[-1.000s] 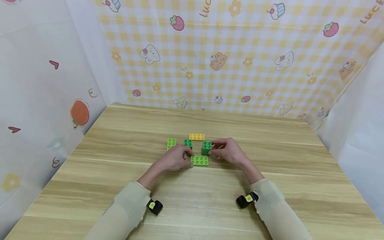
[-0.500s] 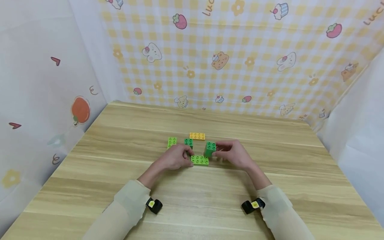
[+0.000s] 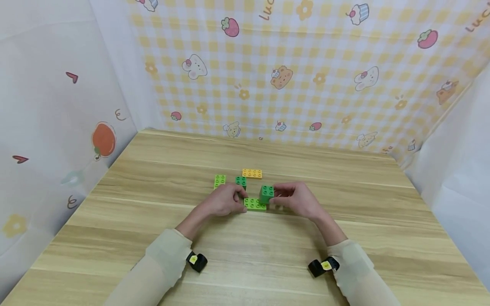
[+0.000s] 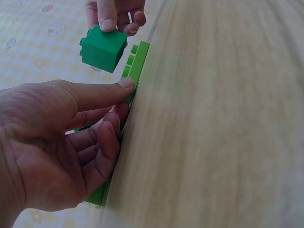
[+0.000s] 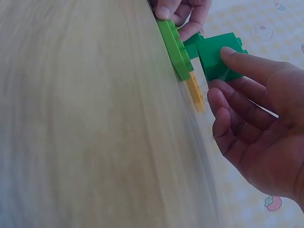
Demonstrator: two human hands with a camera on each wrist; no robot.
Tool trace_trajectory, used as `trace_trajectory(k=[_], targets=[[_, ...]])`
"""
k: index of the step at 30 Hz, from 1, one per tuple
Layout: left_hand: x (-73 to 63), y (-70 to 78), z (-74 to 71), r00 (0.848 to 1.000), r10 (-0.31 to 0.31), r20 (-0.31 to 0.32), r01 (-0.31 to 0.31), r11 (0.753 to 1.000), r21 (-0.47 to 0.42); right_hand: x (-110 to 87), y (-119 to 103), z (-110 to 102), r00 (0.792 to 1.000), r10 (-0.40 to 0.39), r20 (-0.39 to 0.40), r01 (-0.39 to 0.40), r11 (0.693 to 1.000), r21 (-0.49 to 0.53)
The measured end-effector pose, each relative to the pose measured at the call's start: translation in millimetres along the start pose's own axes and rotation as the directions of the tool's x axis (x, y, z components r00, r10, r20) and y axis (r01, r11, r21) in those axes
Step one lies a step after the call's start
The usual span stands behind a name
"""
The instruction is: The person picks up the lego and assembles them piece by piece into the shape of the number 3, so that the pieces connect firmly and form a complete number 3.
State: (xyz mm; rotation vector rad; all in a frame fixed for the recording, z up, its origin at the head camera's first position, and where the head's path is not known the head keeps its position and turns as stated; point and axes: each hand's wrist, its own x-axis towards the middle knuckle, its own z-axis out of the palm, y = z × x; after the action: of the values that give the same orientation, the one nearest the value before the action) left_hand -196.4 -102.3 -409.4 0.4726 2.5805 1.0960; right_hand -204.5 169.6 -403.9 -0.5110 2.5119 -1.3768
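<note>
A flat lime-green toy building brick (image 3: pixel 252 204) lies on the table, studs up. At its left end my left hand (image 3: pixel 223 200) pinches it between thumb and fingers, seen closely in the left wrist view. My right hand (image 3: pixel 296 197) holds a taller green brick (image 3: pixel 266 194) between thumb and fingertips. In the left wrist view that green brick (image 4: pixel 103 49) hangs apart from the lime one, near its far end. The right wrist view shows the right thumb pressed on one face of the green brick (image 5: pixel 216 54).
A second green brick (image 3: pixel 240 182) stands just behind my left hand. Left of it lies another lime-green brick (image 3: pixel 220 180), partly covered by the hand. A flat yellow-orange brick (image 3: pixel 252 173) lies farther back. A patterned cloth (image 3: pixel 260 102) hangs behind the wooden table (image 3: pixel 252 255).
My right hand lifted the green brick off the table and moved it toward the right end of the lime-green brick. The left hand has kept its place.
</note>
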Motion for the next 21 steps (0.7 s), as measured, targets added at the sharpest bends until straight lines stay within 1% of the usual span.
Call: trace_trajectory(k=[6, 15, 21], targets=[[-0.8, 0.6, -0.2, 1.0, -0.003, 0.001, 0.003, 1.0, -0.006, 0.4, -0.3, 2.3, 1.0, -0.008, 0.015, 0.008, 1.0, 0.009], [-2.1, 1.6, 0.0, 1.0, -0.009, -0.001, 0.009, 1.0, -0.008, 1.1, 1.0, 5.2, 1.0, 0.004, 0.025, -0.004, 1.0, 0.022], [-1.6, 2.2, -0.2, 1.0, -0.019, -0.001, 0.019, 1.0, -0.016, 0.7, 0.0, 6.8, 1.0, 0.005, 0.023, -0.005, 1.0, 0.007]])
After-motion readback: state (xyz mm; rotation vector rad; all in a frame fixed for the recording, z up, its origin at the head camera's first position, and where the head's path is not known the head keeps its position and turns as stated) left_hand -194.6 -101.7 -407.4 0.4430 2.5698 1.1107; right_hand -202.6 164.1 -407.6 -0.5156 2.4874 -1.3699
